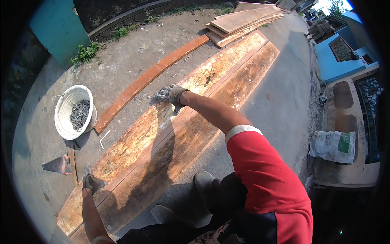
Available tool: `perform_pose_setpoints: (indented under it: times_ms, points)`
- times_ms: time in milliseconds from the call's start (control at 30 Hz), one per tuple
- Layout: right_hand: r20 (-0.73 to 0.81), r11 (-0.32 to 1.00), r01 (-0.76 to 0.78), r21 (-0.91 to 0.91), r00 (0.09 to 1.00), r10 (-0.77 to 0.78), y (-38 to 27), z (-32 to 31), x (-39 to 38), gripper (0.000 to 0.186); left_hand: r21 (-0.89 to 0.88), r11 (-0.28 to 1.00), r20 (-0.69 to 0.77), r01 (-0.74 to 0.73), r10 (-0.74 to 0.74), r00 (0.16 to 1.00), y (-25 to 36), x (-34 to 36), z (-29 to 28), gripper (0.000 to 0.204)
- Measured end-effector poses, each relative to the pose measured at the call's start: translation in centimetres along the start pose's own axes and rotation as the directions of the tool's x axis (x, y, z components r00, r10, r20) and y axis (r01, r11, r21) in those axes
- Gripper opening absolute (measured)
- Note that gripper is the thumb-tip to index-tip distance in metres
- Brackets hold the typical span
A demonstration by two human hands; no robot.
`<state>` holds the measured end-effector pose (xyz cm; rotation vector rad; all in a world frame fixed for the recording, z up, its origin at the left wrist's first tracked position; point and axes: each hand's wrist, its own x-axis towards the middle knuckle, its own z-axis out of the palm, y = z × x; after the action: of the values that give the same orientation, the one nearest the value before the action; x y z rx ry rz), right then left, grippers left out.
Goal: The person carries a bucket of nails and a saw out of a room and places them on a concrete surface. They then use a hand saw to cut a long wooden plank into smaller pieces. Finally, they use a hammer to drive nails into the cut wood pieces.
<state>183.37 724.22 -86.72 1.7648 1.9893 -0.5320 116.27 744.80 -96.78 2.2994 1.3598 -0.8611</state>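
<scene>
Two long, weathered wooden boards [134,146] lie side by side, running from lower left to upper right, their faces stained and patchy. My right hand [172,96], in a dirty grey glove, grips the far edge of the farther board near its middle, thumb on the top face. Farther down that same edge, toward the left end, my gloved left hand [92,183] has its fingers at the rim and its thumb on the face. Fingertips of both hands are partly hidden. My right arm's shadow falls across both boards.
A white bucket [61,116] of nails stands at left. Near it lie a handsaw [57,165], a short wood strip [73,166] and a bent white rod [104,139]. A long reddish-brown plank [150,79] lies beyond the boards; stacked panels [243,20] are at the far end.
</scene>
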Motion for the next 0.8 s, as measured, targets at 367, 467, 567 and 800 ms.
perform_pose_setpoints:
  times_ms: [367, 467, 567, 800]
  points:
    - [-0.292, 0.999, 0.044, -0.024, 0.955, -0.049, 2.1, -6.6, -4.9, 0.04, 0.148, 0.973, -0.611, -0.175, 0.229, 0.758, 1.1, -11.5, -10.4, 0.058]
    - [-0.554, 0.982, -0.168, -0.082, 0.827, 0.095, 1.0, -4.1, -9.1, 0.037, 0.133, 0.991, -0.68, -0.032, 0.114, 0.724, 3.9, -15.6, -9.7, 0.063]
    - [-0.595, 0.955, -0.252, -0.159, 0.796, 0.111, 1.2, -1.5, -9.1, 0.043, 0.069, 0.997, -0.52, -0.023, 0.056, 0.853, 6.5, -13.7, -9.9, 0.072]
    - [-0.276, 0.939, -0.337, 0.066, 0.898, 0.342, -1.6, 4.0, -9.9, 0.043, 0.017, 0.966, -0.44, -0.26, 0.24, 0.865, 10.7, -14.3, -2.9, 0.096]
